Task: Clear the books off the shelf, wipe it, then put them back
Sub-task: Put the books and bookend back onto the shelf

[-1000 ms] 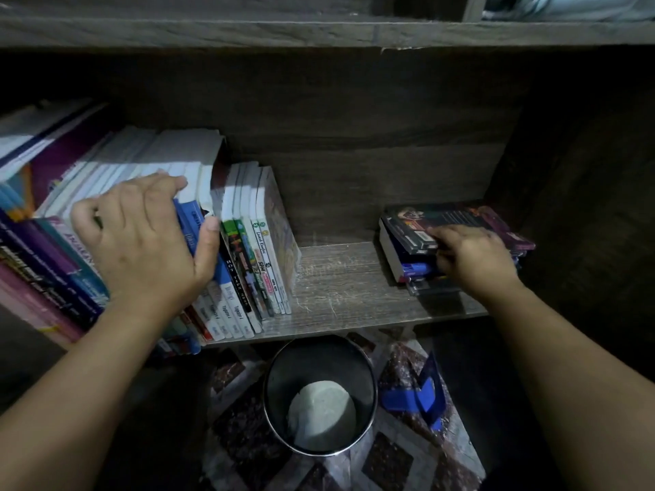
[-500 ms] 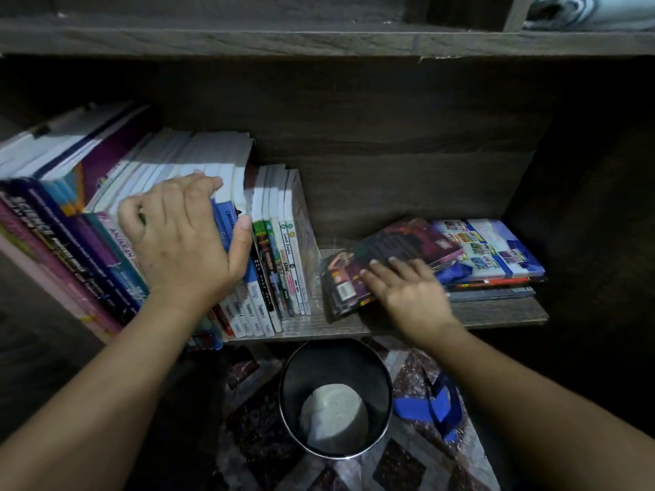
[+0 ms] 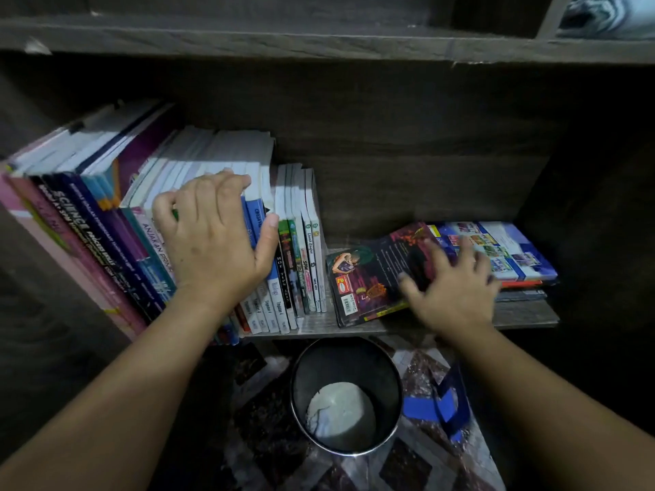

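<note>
The upright books (image 3: 88,225) fill the left half of the shelf board (image 3: 524,313), a packed row of glossy paperback spines in pink, purple, navy and white, their pale page blocks leaning back to the left. The left hand (image 3: 212,239) grips a clump in the middle of the row, its fingers hooked over the top edges and its thumb pressed against a blue spine. At the row's right end stand a few slim white-spined volumes.

Just beside them a dark paperback (image 3: 368,274) with a shiny illustrated cover lies tilted, its far edge propped on the flat stack (image 3: 510,253) of thin colourful books at the shelf's right end. The right hand (image 3: 450,288), blurred, lies on that cover with its fingers spread wide and straight.

The board is grey, grained, scuffed laminate. Only a narrow strip shows bare, along its front edge and between the row and the paperback. A dark wood-grain back panel (image 3: 407,164) closes the bay, and the upper board (image 3: 319,44) leaves open height above the books.

Below the front edge a round dark bin (image 3: 319,363) with a bright metal rim holds a white wad (image 3: 340,409) and stands on a patterned mat (image 3: 407,466).
</note>
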### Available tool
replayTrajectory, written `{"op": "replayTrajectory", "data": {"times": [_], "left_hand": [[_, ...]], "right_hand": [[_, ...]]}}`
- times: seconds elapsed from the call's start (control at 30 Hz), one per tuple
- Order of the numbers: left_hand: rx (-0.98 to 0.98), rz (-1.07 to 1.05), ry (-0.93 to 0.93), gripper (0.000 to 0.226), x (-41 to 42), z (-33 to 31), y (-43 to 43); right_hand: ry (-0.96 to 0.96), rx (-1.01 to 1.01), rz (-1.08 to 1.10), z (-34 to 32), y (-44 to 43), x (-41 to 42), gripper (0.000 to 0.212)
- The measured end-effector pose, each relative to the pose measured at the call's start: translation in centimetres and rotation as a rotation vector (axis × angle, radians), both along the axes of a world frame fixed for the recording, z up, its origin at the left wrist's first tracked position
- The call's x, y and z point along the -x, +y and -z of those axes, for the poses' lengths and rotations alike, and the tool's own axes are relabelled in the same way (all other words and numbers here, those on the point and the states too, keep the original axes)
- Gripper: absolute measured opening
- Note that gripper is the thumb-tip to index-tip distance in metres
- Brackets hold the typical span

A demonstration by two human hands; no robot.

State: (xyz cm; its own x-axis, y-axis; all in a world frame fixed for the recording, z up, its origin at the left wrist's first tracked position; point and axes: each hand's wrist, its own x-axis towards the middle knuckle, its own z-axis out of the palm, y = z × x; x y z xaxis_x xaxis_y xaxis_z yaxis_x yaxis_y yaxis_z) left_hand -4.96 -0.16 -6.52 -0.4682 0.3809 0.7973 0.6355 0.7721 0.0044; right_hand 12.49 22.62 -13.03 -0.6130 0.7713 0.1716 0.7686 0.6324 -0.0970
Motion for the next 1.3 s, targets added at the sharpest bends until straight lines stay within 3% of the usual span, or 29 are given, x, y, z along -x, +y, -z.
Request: {"op": "replayTrajectory", "data": {"times": [0.07,0.2,0.3,0.43,0.53,0.63,0.73,0.83,1.07,1.3], "left_hand": [[0.002,0.001,-0.003,0.053,-0.1,-0.1,-0.1],[0.016,0.010,-0.022,0.054,-0.2,-0.2,-0.2],[0.027,0.012,-0.023,0.055,-0.3,-0.2,-0.3],[0.033,0.006,-0.010,0.053,-0.2,-0.2,-0.3],[0.029,0.015,-0.015,0.052,-0.2,-0.2,-0.3],[0.037,0.026,-0.013,0.052,-0.1,-0.2,-0.5],[0.039,0.037,-0.005,0.052,-0.1,-0.2,-0.7],[0.043,0.045,-0.004,0.053,-0.1,-0.2,-0.7],[0.032,0.032,-0.001,0.050,-0.2,-0.2,-0.6],[0.028,0.023,0.006,0.050,-0.1,-0.1,-0.5]], "right_hand": [[0.147,0.188,0.163,-0.4,0.8,0.4,0.069],[0.384,0.553,0.250,0.0,2.1,1.8,0.056],[0.596,0.481,0.206,-0.7,1.7,3.2,0.049],[0.769,0.340,-0.062,-2.9,-1.6,4.6,0.061],[0.674,0.387,-0.315,-4.5,-4.3,5.2,0.072],[0.537,0.578,-0.523,-4.6,-6.1,5.6,0.092],[0.299,0.662,-0.573,-3.0,-6.6,6.0,0.112],[0.173,0.666,-0.549,-1.1,-6.2,6.5,0.110],[0.263,0.615,-0.477,0.6,-5.8,7.7,0.092],[0.201,0.647,-0.510,0.5,-5.1,7.9,0.097]]}}
